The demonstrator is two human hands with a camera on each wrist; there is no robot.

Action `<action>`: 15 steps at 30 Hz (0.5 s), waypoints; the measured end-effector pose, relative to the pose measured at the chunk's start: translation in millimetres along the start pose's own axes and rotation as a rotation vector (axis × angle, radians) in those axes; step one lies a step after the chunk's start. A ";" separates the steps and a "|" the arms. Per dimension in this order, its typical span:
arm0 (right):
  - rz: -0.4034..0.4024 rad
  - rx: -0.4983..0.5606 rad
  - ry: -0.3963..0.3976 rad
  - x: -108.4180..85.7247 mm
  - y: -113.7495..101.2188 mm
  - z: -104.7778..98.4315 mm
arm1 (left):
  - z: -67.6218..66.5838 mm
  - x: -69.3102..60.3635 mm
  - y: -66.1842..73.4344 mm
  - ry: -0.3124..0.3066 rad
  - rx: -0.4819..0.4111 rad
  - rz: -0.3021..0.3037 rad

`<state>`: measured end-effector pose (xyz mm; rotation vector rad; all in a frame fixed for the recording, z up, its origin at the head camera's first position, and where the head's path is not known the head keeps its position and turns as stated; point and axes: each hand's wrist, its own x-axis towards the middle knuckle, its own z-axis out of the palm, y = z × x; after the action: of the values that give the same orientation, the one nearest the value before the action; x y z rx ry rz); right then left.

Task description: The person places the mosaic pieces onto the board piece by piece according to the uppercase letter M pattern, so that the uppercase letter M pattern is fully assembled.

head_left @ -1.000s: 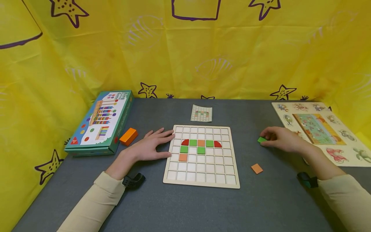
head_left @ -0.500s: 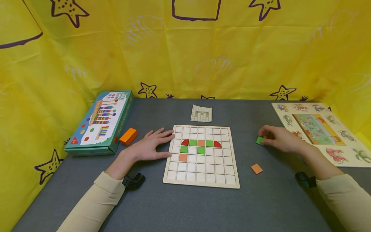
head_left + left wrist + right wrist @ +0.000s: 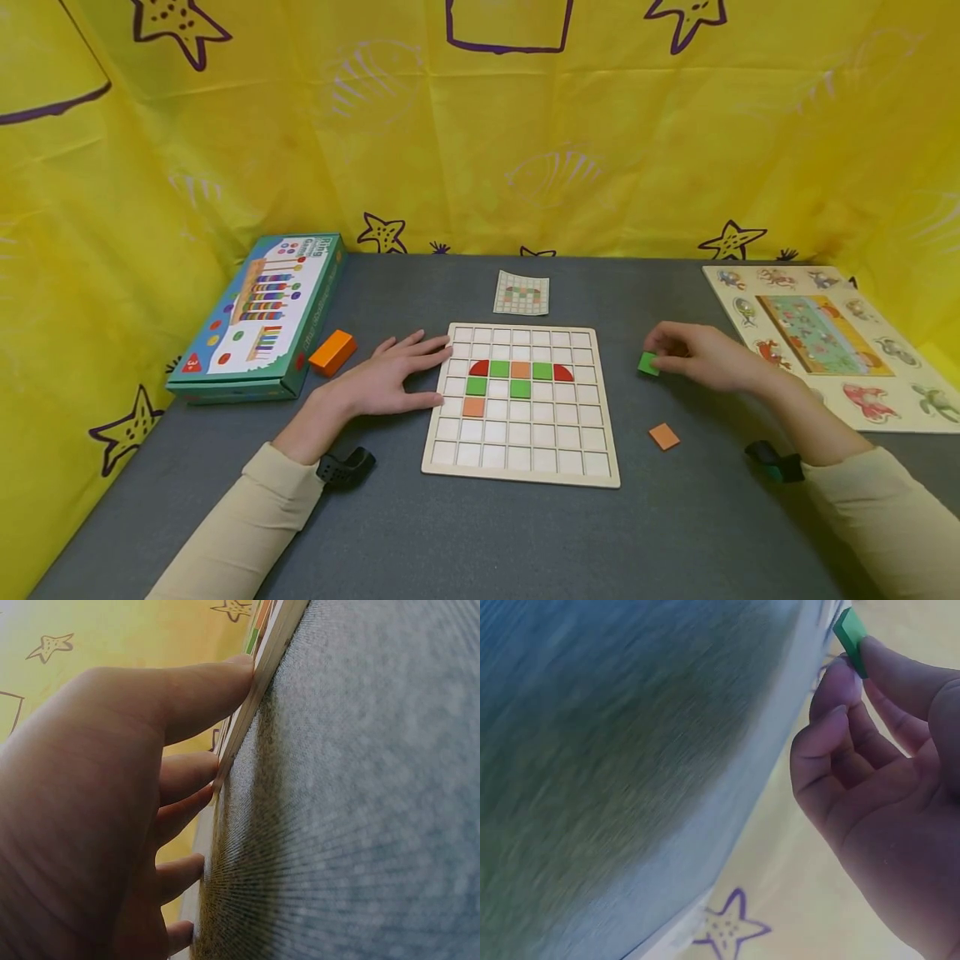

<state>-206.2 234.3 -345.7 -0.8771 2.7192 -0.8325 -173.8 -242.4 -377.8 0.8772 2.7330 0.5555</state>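
Observation:
Between thumb and fingers my right hand [image 3: 697, 354] pinches a green square tile [image 3: 648, 363], to the right of the board; the right wrist view shows the green tile [image 3: 850, 637] held near its edge. My left hand [image 3: 390, 379] lies with spread fingers, thumb and fingertips touching the left edge of the wooden grid board [image 3: 555, 467]. In the left wrist view the thumb of the left hand [image 3: 97, 795] meets the board's rim. Red quarter-round tiles [image 3: 563, 373], green tiles [image 3: 521, 389] and orange tiles [image 3: 473, 407] sit in the grid cells.
A loose orange tile [image 3: 664, 436] lies right of the board. Behind the board is a pattern card [image 3: 522, 293]. An orange block [image 3: 333, 353] and a game box [image 3: 258, 317] are at left. A sea-animal puzzle board [image 3: 832, 333] lies at right.
My right hand has moved left toward the board with the green tile, which now shows flatter between the fingers. The left hand has stayed in place.

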 end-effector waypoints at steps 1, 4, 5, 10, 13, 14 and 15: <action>-0.008 0.008 0.000 1.0 -3.2 0.8 | 0.2 0.2 -0.1 -0.001 0.001 -0.002; -0.028 0.026 0.000 4.7 -12.2 3.1 | 0.8 0.7 -0.7 -0.001 0.004 -0.005; -0.035 0.030 -0.005 6.3 -14.5 4.2 | 1.0 0.8 -1.0 -0.001 0.003 -0.008; -0.051 0.050 -0.033 14.9 -23.4 10.6 | 1.5 1.0 -1.3 -0.001 0.003 -0.011; -0.061 0.063 -0.044 20.4 -28.7 15.4 | 1.0 1.0 -0.5 -0.001 0.001 -0.012; -0.067 0.067 -0.048 22.3 -30.5 17.0 | 0.6 0.8 -0.1 0.000 0.002 -0.009; -0.073 0.068 -0.052 24.1 -32.5 18.6 | 0.4 0.8 0.2 -0.001 0.002 -0.009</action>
<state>-204.0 190.0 -342.7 -0.9745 2.6123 -0.8966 -174.2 -241.6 -378.2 0.8652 2.7357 0.5502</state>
